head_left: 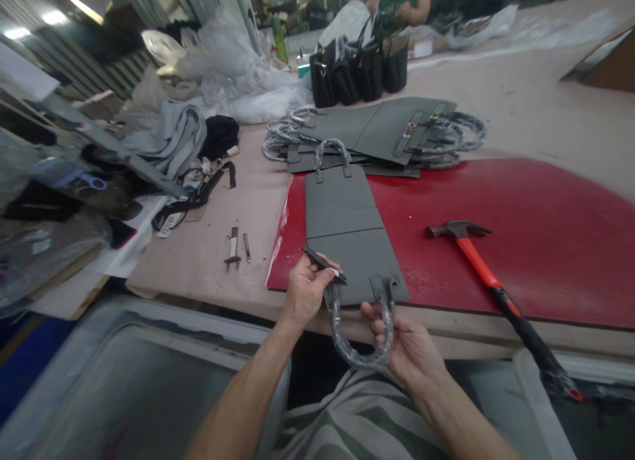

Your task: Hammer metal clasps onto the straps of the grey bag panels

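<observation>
Grey panel [347, 228] lies flat on the red board [520, 235], near the board's left edge, with its near end reaching the board's front edge. A looped handle [357, 354], wrapped in clear plastic film, hangs from that near end past the front edge of the table [208, 248]. The left hand [305, 291] is closed, thumb and fingers pinched on a thin dark strip [322, 263] at the left end of the handle. The right hand [409, 344] is palm up, its fingers curled around the right side of the loop, just below the right mounting tab. A hammer [496, 291] with a dark head and an orange shaft lies on the board to the right of the panel, well apart from it, its black grip overhanging the table's front edge. A stack of panels [377, 132] with wrapped handles sits beyond the board's far edge, with finished black bags [360, 73] behind it. Two small tools [233, 245] lie just left of the board. A white label [167, 227] among straps near the table's left edge carries print too small to read.
</observation>
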Tool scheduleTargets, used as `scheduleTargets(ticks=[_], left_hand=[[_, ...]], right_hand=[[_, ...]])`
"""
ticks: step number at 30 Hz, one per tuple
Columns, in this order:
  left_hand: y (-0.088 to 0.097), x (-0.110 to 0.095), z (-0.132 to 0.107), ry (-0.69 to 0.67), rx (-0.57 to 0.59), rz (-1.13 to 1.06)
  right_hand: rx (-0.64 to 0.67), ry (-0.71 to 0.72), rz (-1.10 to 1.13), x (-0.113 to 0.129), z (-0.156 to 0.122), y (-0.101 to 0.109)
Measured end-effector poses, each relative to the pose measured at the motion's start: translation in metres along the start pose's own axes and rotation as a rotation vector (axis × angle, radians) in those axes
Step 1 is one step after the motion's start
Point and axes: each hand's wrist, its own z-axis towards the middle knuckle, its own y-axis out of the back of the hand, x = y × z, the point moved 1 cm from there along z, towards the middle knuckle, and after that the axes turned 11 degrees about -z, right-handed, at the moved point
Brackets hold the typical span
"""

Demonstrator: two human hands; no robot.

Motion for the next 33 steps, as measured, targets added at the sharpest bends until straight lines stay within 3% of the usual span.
scheduleTargets(ticks=[2, 4, 9, 12, 17, 23, 33], left_hand=[[0.001, -0.001, 0.0, 0.021, -0.011, -0.05], [0.003, -0.002, -0.001, 0.034, -0.017, -0.092], [0.004, -0.006, -0.004, 0.058, -0.02, -0.116], [0.002, -0.008, -0.005, 0.055, -0.003, -0.099], [-0.001, -0.012, -0.008, 0.054, -0.008, -0.1], [-0.004, -0.016, -0.016, 0.07, 0.004, -0.098], [-0.003, -0.022, -0.022, 0.067, -0.006, -0.134]], right_hand=[[0.076, -0.151, 0.084, 0.001, 0.0, -0.007], [0.132, -0.199, 0.035, 0.002, 0.0, -0.012], [0.098, -0.061, -0.421, -0.004, 0.009, -0.025], [-0.011, 0.035, -0.484, -0.015, 0.014, -0.038], [-0.116, 0.099, -0.391, -0.031, 0.014, -0.052], [-0.101, 0.022, -0.141, -0.034, 0.007, -0.052], [-0.069, 0.007, -0.039, -0.035, 0.01, -0.056]])
